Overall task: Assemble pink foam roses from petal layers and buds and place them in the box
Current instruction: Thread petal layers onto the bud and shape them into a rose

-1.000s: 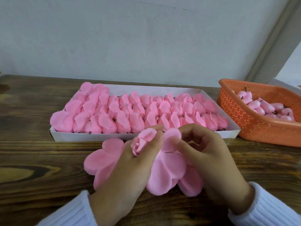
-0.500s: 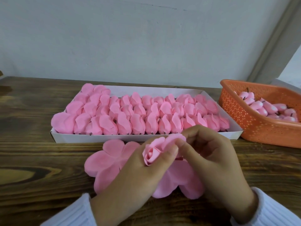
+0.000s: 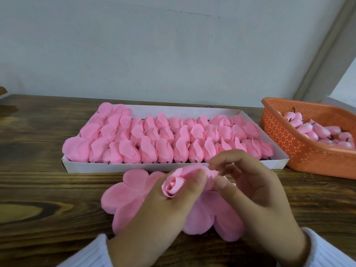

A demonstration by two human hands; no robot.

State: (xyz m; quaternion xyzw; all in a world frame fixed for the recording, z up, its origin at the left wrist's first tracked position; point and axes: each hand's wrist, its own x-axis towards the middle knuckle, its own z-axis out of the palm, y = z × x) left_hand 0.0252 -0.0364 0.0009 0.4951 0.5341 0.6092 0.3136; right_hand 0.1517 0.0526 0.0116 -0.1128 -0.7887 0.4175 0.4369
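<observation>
Wrapping looks to be the step in hand: the left hand (image 3: 163, 214) is curled round a half-built pink foam rose (image 3: 174, 186), thumb laid across its side, holding it just above the table in front of the box. The right hand (image 3: 256, 197) pinches the loose petal edge at the rose's far side between thumb and forefinger. To do it well, I judge the petal should be drawn snug round the bud without creasing the soft foam, the left thumb pinning each turn so nothing springs open. Flat pink flower-shaped foam petal layers (image 3: 123, 193) lie on the dark wooden table (image 3: 38, 180) beneath both hands, just in front of the shallow white cardboard box (image 3: 134, 167), which is packed with rows of finished roses; free room in it is hard to make out. An orange perforated plastic basket (image 3: 300, 151) of spare pink buds (image 3: 308, 130) is cut off at the right edge. Fingers hide the rose's base, and how many layers are stacked cannot be told.
</observation>
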